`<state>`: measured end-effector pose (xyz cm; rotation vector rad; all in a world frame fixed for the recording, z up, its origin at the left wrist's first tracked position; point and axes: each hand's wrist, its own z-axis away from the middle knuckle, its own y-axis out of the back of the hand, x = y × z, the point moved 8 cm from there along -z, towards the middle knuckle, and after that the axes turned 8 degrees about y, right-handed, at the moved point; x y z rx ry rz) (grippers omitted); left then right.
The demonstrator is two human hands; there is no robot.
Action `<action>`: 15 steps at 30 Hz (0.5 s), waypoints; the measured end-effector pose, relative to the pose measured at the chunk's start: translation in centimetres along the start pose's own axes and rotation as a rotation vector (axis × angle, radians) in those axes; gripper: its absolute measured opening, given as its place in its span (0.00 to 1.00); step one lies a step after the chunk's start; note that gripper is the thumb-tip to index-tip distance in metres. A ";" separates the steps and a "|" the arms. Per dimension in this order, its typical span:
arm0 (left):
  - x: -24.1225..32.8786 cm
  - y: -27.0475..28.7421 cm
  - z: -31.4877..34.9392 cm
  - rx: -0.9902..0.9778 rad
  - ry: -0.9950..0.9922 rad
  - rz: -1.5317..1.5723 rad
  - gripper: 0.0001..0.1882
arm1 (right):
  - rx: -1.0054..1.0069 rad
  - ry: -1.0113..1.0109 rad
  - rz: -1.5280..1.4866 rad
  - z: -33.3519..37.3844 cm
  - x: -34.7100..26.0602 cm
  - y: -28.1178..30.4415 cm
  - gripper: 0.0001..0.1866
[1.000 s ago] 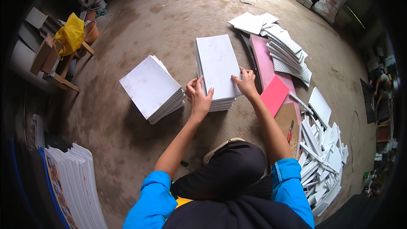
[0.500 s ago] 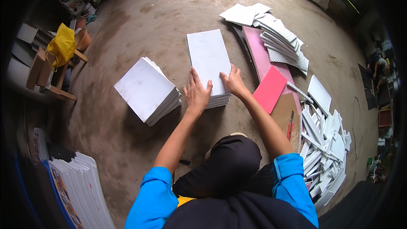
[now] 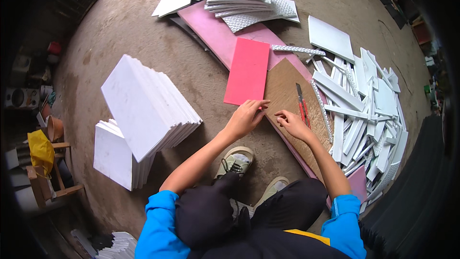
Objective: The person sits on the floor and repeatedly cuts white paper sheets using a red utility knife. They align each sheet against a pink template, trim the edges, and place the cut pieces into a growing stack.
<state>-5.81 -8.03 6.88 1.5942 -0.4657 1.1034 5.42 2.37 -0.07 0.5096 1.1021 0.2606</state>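
Note:
My left hand (image 3: 247, 119) hovers at the lower corner of a red-pink rectangular board (image 3: 248, 71), its fingers loosely bent and apart. I cannot tell whether the fingertips touch the board's edge. Over the near-left part of a brown board (image 3: 282, 84) is my right hand (image 3: 294, 124), with loosely curled, slightly parted fingers. No object shows in either hand. Just beyond the right hand, a red-handled utility knife (image 3: 302, 105) lies on the brown board. Both boards rest on a larger pale pink sheet (image 3: 196, 17).
Two stacks of white boards, a taller stack (image 3: 139, 100) and a lower stack (image 3: 112, 153), stand at left. Textured white sheets (image 3: 258, 12) lie piled at the far end. Many white offcut strips (image 3: 354, 129) heap at right. My shoes (image 3: 239, 158) are on the floor below.
My view has turned right. Both hands have left the white board stack and moved over to the red-pink and brown boards.

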 end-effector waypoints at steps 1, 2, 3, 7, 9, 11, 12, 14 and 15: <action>-0.8 -2.1 -0.4 -0.031 -0.006 -0.004 0.18 | 0.069 -0.047 -0.188 0.8 2.6 -0.3 0.14; -1.7 -3.9 -0.7 -0.056 0.022 0.034 0.18 | 0.159 -0.092 -0.303 1.7 5.0 -0.8 0.14; -2.5 -5.4 -0.7 -0.076 0.062 0.074 0.17 | 0.205 -0.126 -0.405 2.3 6.5 -1.4 0.13; -4.7 -7.7 0.5 -0.158 0.265 0.194 0.15 | 0.261 -0.153 -0.542 4.0 6.6 -1.4 0.12; -4.8 -7.5 1.4 -0.189 0.381 0.228 0.15 | 0.346 -0.176 -0.453 6.0 7.0 0.1 0.12; -4.2 -6.4 3.2 -0.167 0.515 0.233 0.14 | 0.423 -0.246 -0.429 8.7 6.9 1.1 0.11; -3.6 -5.6 4.1 -0.134 0.588 0.255 0.14 | 0.483 -0.313 -0.501 10.8 7.6 1.1 0.10; -2.3 -3.5 6.7 -0.056 0.734 0.296 0.13 | 0.597 -0.441 -0.647 15.6 9.2 0.2 0.10; -1.1 -1.9 8.0 0.010 0.729 0.288 0.13 | 0.632 -0.526 -0.672 18.1 8.3 0.1 0.10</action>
